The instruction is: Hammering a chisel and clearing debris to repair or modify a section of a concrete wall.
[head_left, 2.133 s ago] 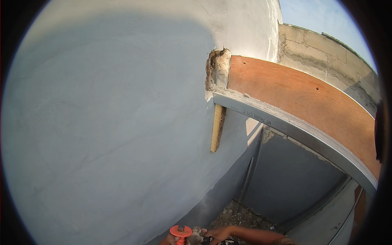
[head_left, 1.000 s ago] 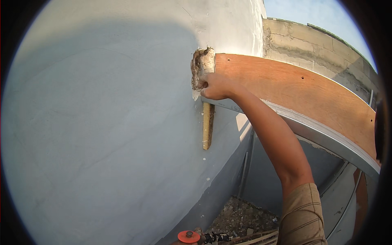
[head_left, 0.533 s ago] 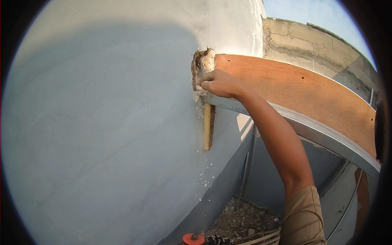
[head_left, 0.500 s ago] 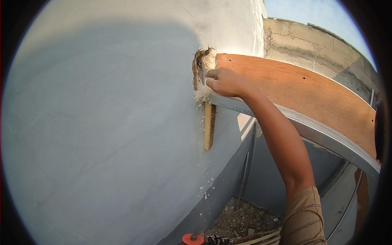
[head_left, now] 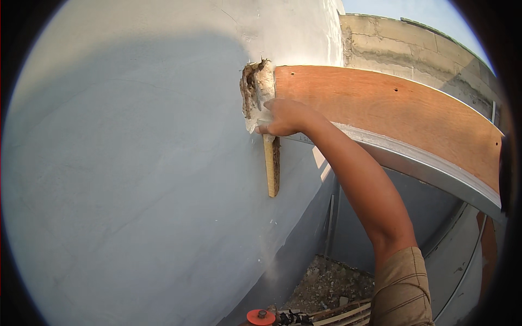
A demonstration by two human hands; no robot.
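My right hand reaches up from the lower right to a ragged hole broken into the grey-blue wall. Its fingers are apart, touching the hole's crumbly lower edge, and I see nothing held in them. Rough masonry and a thin upright strip show inside the hole. Right below the hand, a short yellowish wooden piece hangs down along the wall. A reddish-brown board runs rightward from the hole, with a metal channel under it. My left hand is out of view.
An orange disc with a dark bolt is at the bottom edge, beside thin wooden strips. Rubble covers the ground below. A block wall stands behind the board.
My right hand has moved down to the hole's bottom edge, and its fingers have spread. Bits and dust fall along the wall. The view has shifted slightly, moving the hole leftward.
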